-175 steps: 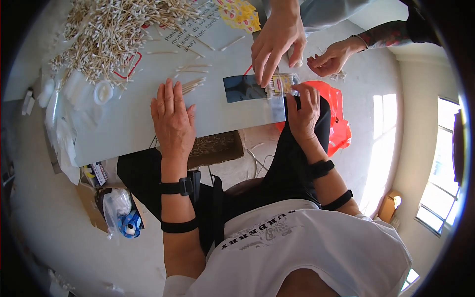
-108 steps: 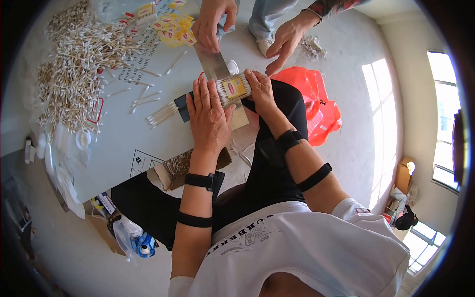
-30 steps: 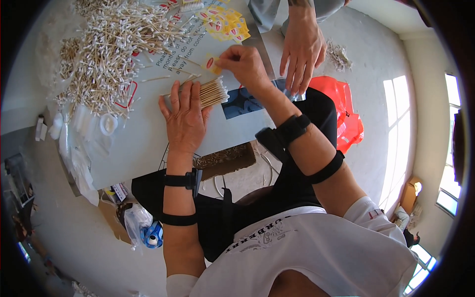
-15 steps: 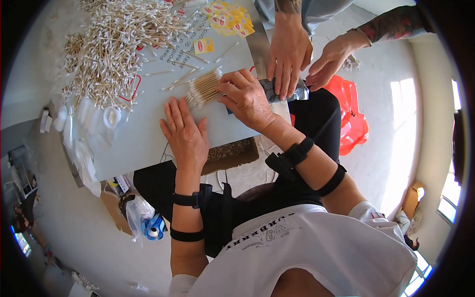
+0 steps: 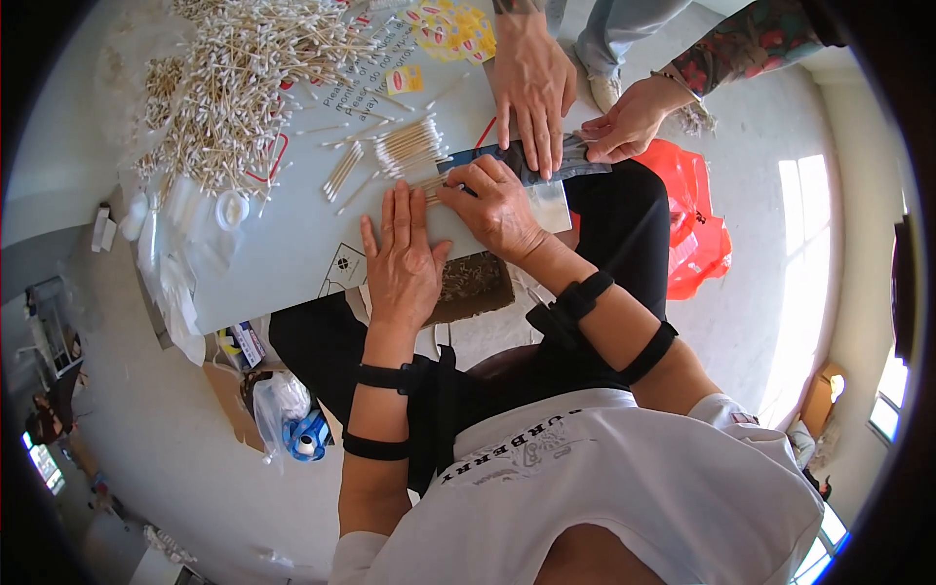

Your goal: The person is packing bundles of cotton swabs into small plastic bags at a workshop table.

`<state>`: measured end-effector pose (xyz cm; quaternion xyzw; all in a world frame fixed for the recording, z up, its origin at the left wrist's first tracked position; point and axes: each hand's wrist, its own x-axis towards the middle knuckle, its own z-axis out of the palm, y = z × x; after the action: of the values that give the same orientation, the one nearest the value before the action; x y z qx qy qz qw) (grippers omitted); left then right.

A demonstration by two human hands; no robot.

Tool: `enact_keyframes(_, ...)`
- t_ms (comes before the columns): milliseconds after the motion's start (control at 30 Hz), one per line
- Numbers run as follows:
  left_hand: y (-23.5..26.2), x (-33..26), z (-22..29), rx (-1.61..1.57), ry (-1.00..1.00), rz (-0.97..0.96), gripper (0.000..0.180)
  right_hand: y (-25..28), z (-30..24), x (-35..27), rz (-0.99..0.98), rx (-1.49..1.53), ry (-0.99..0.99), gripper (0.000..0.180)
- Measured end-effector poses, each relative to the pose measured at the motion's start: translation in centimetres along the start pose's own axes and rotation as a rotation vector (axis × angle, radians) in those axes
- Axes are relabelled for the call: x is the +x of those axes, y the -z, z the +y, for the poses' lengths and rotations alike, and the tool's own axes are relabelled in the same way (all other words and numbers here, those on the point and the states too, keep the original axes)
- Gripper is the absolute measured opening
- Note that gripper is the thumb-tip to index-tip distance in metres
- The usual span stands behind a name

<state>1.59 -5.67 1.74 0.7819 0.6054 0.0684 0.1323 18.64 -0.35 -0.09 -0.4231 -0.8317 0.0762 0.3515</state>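
Observation:
My left hand [image 5: 403, 268] lies flat on the table with its fingers stretched out, the fingertips at a small group of cotton swabs [image 5: 430, 185]. Curled fingers of my right hand [image 5: 495, 207] press on the other end of those swabs; its thumb is mostly hidden. Just beyond, a neat row of cotton swabs [image 5: 408, 146] lies side by side, with a few loose swabs [image 5: 343, 170] to its left. Beside my right hand, another person's two hands [image 5: 534, 93] hold down a dark, flat strip [image 5: 575, 161] at the table's right edge.
A big heap of cotton swabs [image 5: 229, 93] covers the far left of the table [image 5: 278, 258]. Yellow-and-white packets [image 5: 453, 29] lie at the back. Clear plastic and a white roll [image 5: 231, 210] sit at left. An open box [image 5: 473, 288] stands below the near edge, a red bag [image 5: 687, 224] at right.
Both my hands have moved slightly right and nearer me, with a few swabs now between them, apart from the row. The other person's hands have shifted left and up along the dark strip.

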Motion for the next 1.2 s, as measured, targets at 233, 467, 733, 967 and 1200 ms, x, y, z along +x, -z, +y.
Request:
enact_keyframes(233,0.7,-1.7,1.2,0.05,0.018,-0.061,0.079,0.3,-1.0,-2.3,0.04,0.226,-0.185,0.016)
enact_keyframes(467,0.6,0.3,-0.1,0.085,-0.023,-0.05,0.08,-0.6,0.1,-0.2,0.091,0.322,-0.226,0.011)
enact_keyframes(733,0.3,0.6,-0.5,0.096,-0.055,-0.016,0.082,-0.7,-0.3,0.4,-0.069,0.138,-0.303,0.008)
enact_keyframes(967,0.0,0.0,-0.2,0.067,-0.028,-0.008,0.086,-0.1,-1.2,-1.8,0.071,0.204,-0.177,0.014)
enact_keyframes(1200,-0.5,0.4,-0.1,0.058,-0.012,0.05,0.086,0.1,-1.6,-1.9,0.055,0.211,-0.169,0.012)
